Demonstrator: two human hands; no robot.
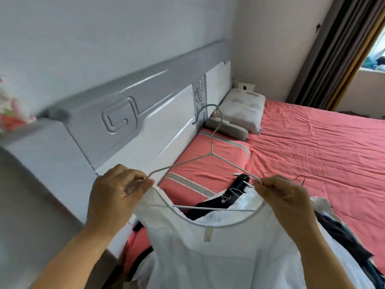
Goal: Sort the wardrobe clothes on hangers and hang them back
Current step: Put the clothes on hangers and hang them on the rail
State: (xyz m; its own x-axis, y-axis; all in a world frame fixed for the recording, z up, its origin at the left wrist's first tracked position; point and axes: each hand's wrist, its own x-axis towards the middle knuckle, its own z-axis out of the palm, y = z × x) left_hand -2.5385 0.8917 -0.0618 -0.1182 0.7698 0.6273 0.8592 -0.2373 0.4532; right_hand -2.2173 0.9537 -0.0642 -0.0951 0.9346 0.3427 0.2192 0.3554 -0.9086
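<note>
Left hand (116,195) at 9 o'clock, right hand (281,197) at 3, pinching white garment (208,257) shoulders against wire hanger (212,152) ends; likely seating neckline. Hook at 12, free for hanging.

A home bedroom: a wide bed (312,147) under a coral sheet, pillows (243,110) at its head edge against a grey-and-white headboard (133,113), dark curtains (333,49) beside a window (377,53) at the far corner, and what looks like a bedside cabinet (31,159), blurred.

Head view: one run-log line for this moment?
stage: fitting top on hanger | left hand: pinches top and hanger end | right hand: pinches other end | hook: points away | below: clothes pile on bed
</note>
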